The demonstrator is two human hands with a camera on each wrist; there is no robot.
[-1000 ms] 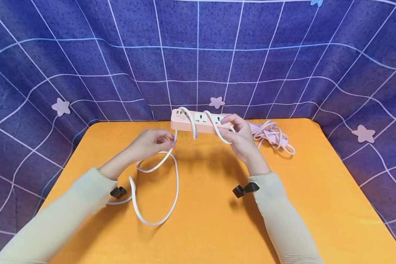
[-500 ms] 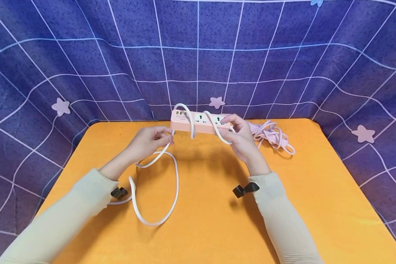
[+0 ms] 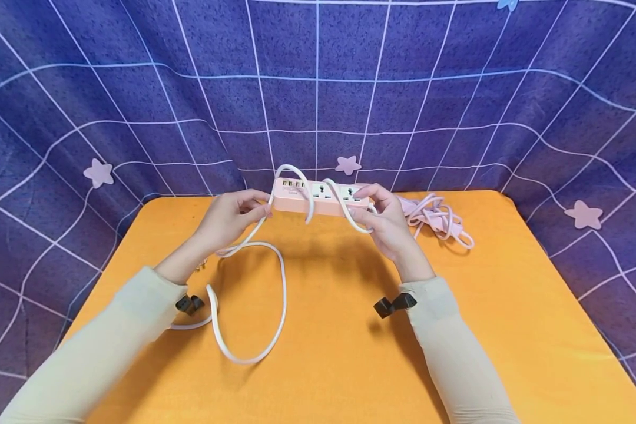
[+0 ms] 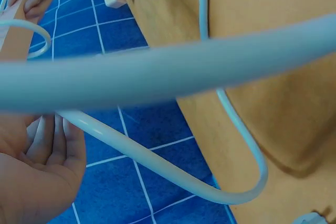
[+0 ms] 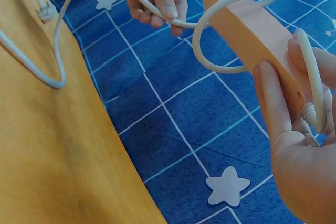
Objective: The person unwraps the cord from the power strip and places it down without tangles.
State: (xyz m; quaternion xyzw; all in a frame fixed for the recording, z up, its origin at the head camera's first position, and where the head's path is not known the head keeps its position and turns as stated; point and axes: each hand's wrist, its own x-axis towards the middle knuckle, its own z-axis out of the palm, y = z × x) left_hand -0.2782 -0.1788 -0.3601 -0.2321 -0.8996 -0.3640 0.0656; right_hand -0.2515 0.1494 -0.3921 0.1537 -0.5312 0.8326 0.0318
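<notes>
A pink power strip (image 3: 320, 197) is held above the orange table (image 3: 350, 330) at the far middle. My right hand (image 3: 384, 221) grips its right end, thumb on top; the right wrist view shows the strip (image 5: 252, 30) from below with the fingers (image 5: 270, 98) curled round it. Its white cord (image 3: 254, 282) is looped twice round the strip and trails down onto the table in a big loop. My left hand (image 3: 233, 215) pinches the cord just left of the strip. In the left wrist view the cord (image 4: 157, 72) crosses close to the lens.
A second pale pink coiled cord (image 3: 437, 219) lies at the table's far right. The white cord's plug end (image 3: 201, 268) lies near my left forearm. A blue grid cloth with stars (image 3: 318, 88) hangs behind and around the table.
My left hand has risen and moved a little left and away with the cord, lifting the loop higher at the strip's left end. The right hand and strip stay almost still.
</notes>
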